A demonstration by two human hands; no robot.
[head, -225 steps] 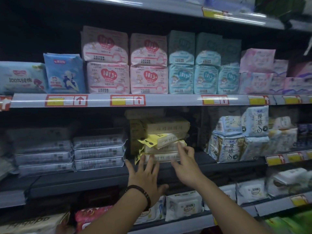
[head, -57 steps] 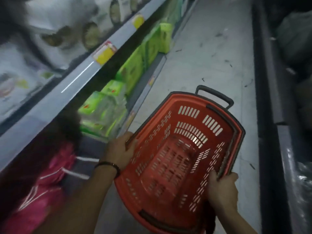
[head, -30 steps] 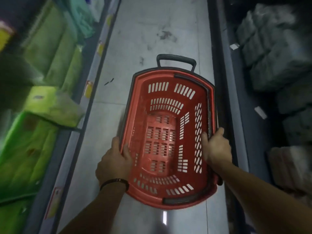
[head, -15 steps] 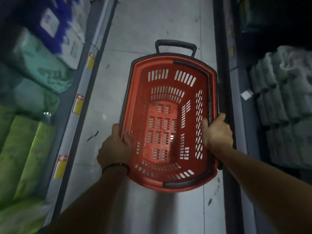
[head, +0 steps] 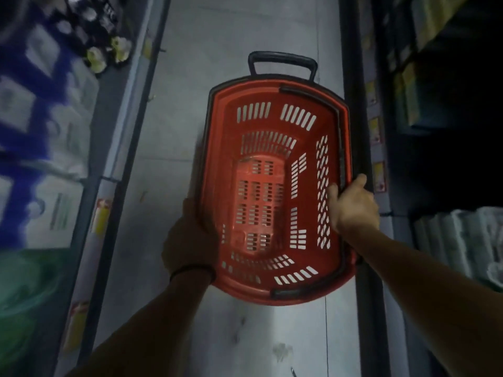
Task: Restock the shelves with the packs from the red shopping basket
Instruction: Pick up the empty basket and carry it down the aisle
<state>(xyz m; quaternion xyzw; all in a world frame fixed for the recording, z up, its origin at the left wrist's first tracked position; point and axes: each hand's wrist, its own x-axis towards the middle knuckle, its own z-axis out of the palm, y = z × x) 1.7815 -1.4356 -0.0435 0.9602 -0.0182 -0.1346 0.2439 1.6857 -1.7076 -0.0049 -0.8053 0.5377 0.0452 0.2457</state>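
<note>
A red slotted shopping basket (head: 275, 202) hangs mouth-up between stocked shelves (head: 118, 151), its perforated bottom in plain view. A black pull handle (head: 283, 56) juts from its far end.

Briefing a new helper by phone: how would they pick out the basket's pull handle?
Over the grey aisle floor, between the shelves, a red basket is held. At its far end a black loop handle juts past the rim, unlike the black bars lying flat along it.

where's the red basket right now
In the head view the red shopping basket is centre frame over the aisle floor, with the left hand gripping its left rim and the right hand its right rim.
</note>
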